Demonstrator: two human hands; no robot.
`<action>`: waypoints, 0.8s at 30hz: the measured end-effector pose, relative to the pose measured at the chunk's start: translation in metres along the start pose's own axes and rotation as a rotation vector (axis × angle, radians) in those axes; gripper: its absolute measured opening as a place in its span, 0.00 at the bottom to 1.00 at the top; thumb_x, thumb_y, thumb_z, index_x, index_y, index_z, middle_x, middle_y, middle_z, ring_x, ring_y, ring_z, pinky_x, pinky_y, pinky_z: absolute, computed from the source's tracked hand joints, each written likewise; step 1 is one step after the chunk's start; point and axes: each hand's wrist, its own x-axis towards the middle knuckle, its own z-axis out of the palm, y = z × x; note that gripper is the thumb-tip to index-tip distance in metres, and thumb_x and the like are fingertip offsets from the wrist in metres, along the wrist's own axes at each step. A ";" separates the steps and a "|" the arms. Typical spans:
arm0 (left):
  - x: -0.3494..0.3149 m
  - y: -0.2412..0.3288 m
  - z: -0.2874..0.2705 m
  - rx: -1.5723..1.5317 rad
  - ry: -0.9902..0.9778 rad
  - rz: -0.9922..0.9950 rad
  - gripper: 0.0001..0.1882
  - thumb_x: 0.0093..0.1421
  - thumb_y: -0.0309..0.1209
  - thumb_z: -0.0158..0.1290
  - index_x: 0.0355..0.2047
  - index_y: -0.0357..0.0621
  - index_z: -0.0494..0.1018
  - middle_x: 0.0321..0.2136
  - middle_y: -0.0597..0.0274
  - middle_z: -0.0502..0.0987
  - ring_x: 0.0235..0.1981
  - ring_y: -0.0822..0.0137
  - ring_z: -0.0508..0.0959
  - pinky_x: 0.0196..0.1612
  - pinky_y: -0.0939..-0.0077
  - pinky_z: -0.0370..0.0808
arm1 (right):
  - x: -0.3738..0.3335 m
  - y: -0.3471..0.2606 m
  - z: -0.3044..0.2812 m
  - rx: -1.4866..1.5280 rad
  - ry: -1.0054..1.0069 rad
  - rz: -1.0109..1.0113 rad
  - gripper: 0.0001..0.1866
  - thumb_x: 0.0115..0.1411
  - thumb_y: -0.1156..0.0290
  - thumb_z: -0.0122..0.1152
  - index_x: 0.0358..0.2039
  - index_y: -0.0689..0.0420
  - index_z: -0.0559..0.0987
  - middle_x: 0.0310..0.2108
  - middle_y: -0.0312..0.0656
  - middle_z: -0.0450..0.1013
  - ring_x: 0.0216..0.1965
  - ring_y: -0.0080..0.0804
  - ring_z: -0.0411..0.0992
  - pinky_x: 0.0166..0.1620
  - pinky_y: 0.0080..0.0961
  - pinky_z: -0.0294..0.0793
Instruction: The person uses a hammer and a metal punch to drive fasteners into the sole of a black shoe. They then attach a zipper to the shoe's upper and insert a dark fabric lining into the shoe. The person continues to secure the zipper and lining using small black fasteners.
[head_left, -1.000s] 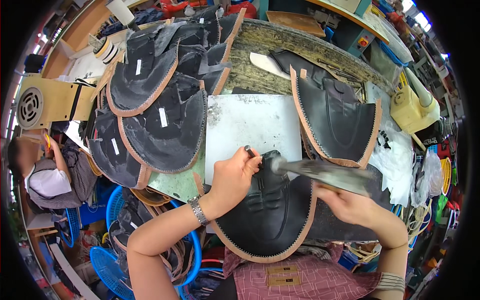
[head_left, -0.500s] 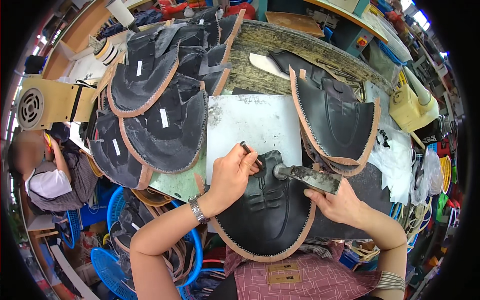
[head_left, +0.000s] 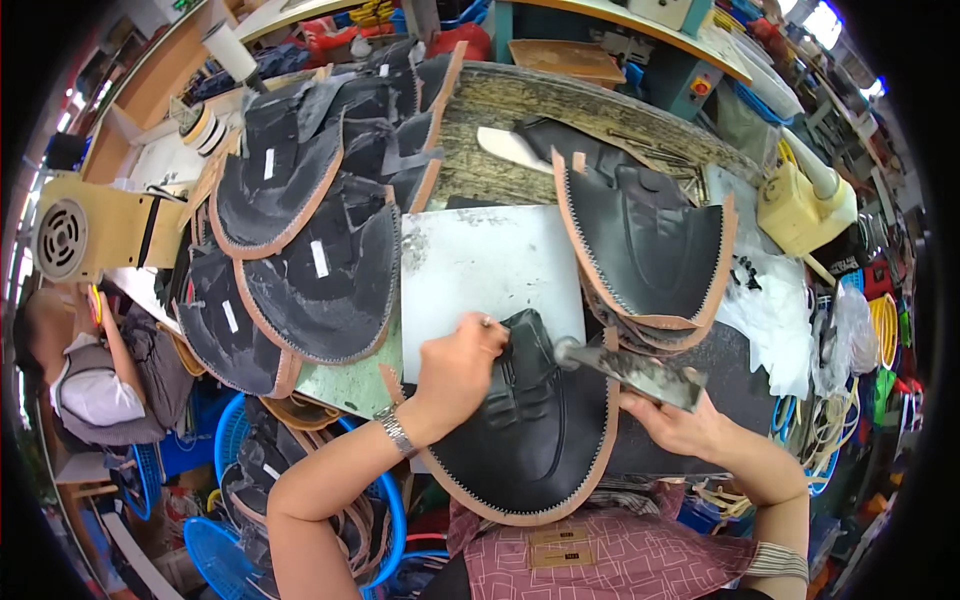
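A black leather shoe upper (head_left: 540,465), with a tan, zigzag-edged border, lies in front of me, partly over a white board (head_left: 490,255). My left hand (head_left: 452,375) is closed over its tongue area around a slim dark punch (head_left: 487,321). Only the top end of the punch shows now; its lower tip is hidden behind the fingers. In my right hand (head_left: 678,425) I grip a hammer (head_left: 640,375). Its round face hangs over the upper's right side, pointing toward the left hand and apart from the punch.
Stacked uppers (head_left: 320,265) with white labels lie on the left. More finished-looking uppers (head_left: 650,245) are piled at the right. Farther right are a white plastic sheet (head_left: 765,320) and a yellowish container (head_left: 805,205). Blue baskets (head_left: 215,555) stand lower left; a person (head_left: 95,375) sits beyond.
The view has shifted slightly. My left hand has turned, with the punch now mostly hidden in its fingers. The hammer has moved slightly rightward, away from that hand.
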 end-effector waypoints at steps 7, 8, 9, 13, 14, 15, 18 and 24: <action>0.031 0.019 -0.052 -0.577 0.021 -0.345 0.12 0.67 0.34 0.38 0.37 0.37 0.66 0.25 0.57 0.76 0.29 0.71 0.77 0.33 0.78 0.73 | -0.133 0.055 -0.041 -0.569 0.136 0.018 0.16 0.40 0.66 0.66 0.30 0.55 0.73 0.18 0.38 0.66 0.17 0.36 0.68 0.20 0.33 0.65; 0.043 0.023 -0.064 -0.306 -0.056 -0.285 0.13 0.66 0.34 0.40 0.35 0.37 0.68 0.24 0.60 0.75 0.28 0.73 0.76 0.31 0.79 0.71 | -0.148 0.058 -0.041 -0.648 0.142 0.080 0.17 0.41 0.64 0.66 0.30 0.55 0.73 0.18 0.38 0.65 0.18 0.36 0.67 0.21 0.33 0.65; 0.063 0.024 -0.067 -0.052 -0.134 -0.218 0.13 0.65 0.34 0.42 0.34 0.37 0.71 0.24 0.63 0.75 0.27 0.75 0.75 0.30 0.79 0.70 | -0.163 0.054 -0.043 -0.740 0.143 0.156 0.17 0.41 0.62 0.66 0.30 0.55 0.72 0.19 0.38 0.65 0.18 0.36 0.67 0.22 0.33 0.64; 0.141 -0.030 -0.031 0.565 -0.104 0.148 0.10 0.59 0.33 0.46 0.32 0.43 0.75 0.28 0.53 0.73 0.36 0.52 0.72 0.39 0.59 0.68 | -0.184 0.058 -0.033 -0.867 0.134 0.281 0.20 0.43 0.54 0.64 0.29 0.55 0.73 0.20 0.39 0.63 0.23 0.37 0.67 0.26 0.32 0.64; 0.161 -0.058 -0.013 0.623 -0.142 0.188 0.09 0.58 0.32 0.46 0.32 0.43 0.75 0.29 0.52 0.72 0.36 0.52 0.71 0.40 0.59 0.68 | -0.191 0.066 -0.029 -0.874 0.120 0.282 0.23 0.43 0.50 0.63 0.30 0.56 0.73 0.20 0.39 0.62 0.24 0.37 0.66 0.27 0.32 0.63; 0.179 -0.074 0.001 0.668 -0.241 0.189 0.09 0.58 0.31 0.46 0.34 0.44 0.76 0.30 0.52 0.73 0.37 0.51 0.71 0.41 0.59 0.68 | -0.194 0.066 -0.030 -0.861 0.115 0.279 0.23 0.43 0.50 0.62 0.30 0.56 0.73 0.21 0.39 0.63 0.24 0.37 0.66 0.28 0.33 0.64; 0.200 -0.077 -0.001 0.555 -0.402 0.021 0.12 0.57 0.33 0.47 0.38 0.44 0.77 0.33 0.50 0.75 0.40 0.51 0.72 0.44 0.60 0.68 | -0.177 0.065 -0.033 -0.736 0.140 0.159 0.22 0.46 0.54 0.62 0.33 0.59 0.74 0.25 0.42 0.66 0.28 0.40 0.67 0.33 0.36 0.66; 0.135 -0.013 -0.024 0.252 -0.353 -0.184 0.14 0.55 0.37 0.54 0.35 0.40 0.76 0.28 0.55 0.76 0.31 0.64 0.75 0.35 0.72 0.72 | -0.109 0.028 -0.037 -0.214 0.225 0.107 0.15 0.47 0.70 0.63 0.36 0.61 0.74 0.32 0.46 0.71 0.34 0.43 0.70 0.38 0.34 0.69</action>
